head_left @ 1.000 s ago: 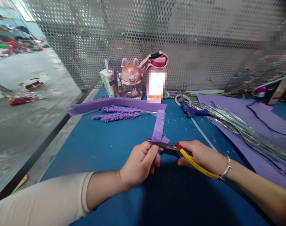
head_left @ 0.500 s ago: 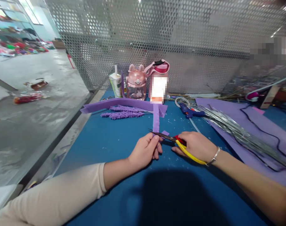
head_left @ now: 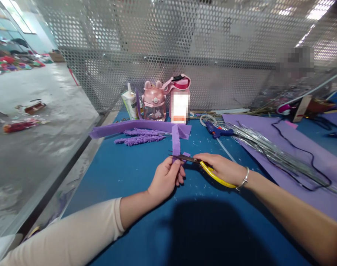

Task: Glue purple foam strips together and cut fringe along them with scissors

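Note:
Between thumb and fingers, my left hand pinches the near end of a narrow purple strip, which runs away from me toward the bottles. My right hand is closed round the yellow handles of a pair of scissors. Their dark blades lie across the strip just beyond my left fingertips. A small purple scrap shows beside the blades. Behind the hands lie purple lavender-like sprigs and a long folded purple band.
A blue glue gun lies right of the strip, near a bundle of silvery wires on a purple sheet. A pink rabbit-eared bottle, another pink bottle and a drink carton stand before a perforated metal panel.
The whole view has shifted a little, so things appear slightly further left. Both hands keep their grips, and the scissors stay across the strip near my left fingertips.

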Demonstrator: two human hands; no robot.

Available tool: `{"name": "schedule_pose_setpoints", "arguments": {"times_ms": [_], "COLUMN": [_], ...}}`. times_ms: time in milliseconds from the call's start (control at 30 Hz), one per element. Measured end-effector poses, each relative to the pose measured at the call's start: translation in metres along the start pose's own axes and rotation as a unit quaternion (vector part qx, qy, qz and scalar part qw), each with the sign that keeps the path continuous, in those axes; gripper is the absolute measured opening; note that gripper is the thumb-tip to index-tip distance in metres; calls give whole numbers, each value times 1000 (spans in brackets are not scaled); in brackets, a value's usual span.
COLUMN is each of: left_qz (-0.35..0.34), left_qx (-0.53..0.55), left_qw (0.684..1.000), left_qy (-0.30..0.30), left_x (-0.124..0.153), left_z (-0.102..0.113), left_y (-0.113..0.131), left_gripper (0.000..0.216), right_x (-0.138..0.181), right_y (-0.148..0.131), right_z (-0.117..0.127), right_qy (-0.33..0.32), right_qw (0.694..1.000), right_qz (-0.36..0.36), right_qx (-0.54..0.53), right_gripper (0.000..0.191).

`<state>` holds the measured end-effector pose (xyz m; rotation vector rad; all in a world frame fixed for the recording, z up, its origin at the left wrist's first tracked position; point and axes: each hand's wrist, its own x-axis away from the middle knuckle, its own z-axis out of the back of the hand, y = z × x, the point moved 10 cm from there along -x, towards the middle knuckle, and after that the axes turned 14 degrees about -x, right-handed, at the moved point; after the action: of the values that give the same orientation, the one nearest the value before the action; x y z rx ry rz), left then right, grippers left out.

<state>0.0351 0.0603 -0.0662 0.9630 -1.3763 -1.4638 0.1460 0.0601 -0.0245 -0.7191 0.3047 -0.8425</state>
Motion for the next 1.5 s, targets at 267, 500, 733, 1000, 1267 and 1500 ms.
{"name": "schedule_pose_setpoints", "arguments": {"times_ms": [267, 500, 733, 1000, 1267, 1500], "left_qz": [-17, -57, -93, -78, -94, -91], "left_qx": [-50, -111, -156, -129, -158, -159], "left_qw": [998, 992, 983, 989, 983, 983], "left_qy": [16, -5, 3, 11, 12, 8], "left_x": [-4, 1, 5, 8, 9, 12], "left_z": [9, 2, 3, 4, 4, 2], "left_y": [8, 12, 19, 21, 23, 25], "left_gripper": [25, 28, 30, 29, 32, 32], "right_x": [-5, 2, 2, 3, 3, 3], "right_y": [5, -4, -12, -13, -13, -18], "right_z": [-5, -5, -9, -9, -10, -7], "right_qy": [-11, 34, 37, 37, 39, 54], "right_qw": [998, 995, 993, 997, 995, 986], "right_qz": [-9, 30, 36, 33, 38, 80], "right_qx": [-57, -84, -103, -67, -88, -139], "right_gripper": [71, 79, 81, 81, 77, 71]}}
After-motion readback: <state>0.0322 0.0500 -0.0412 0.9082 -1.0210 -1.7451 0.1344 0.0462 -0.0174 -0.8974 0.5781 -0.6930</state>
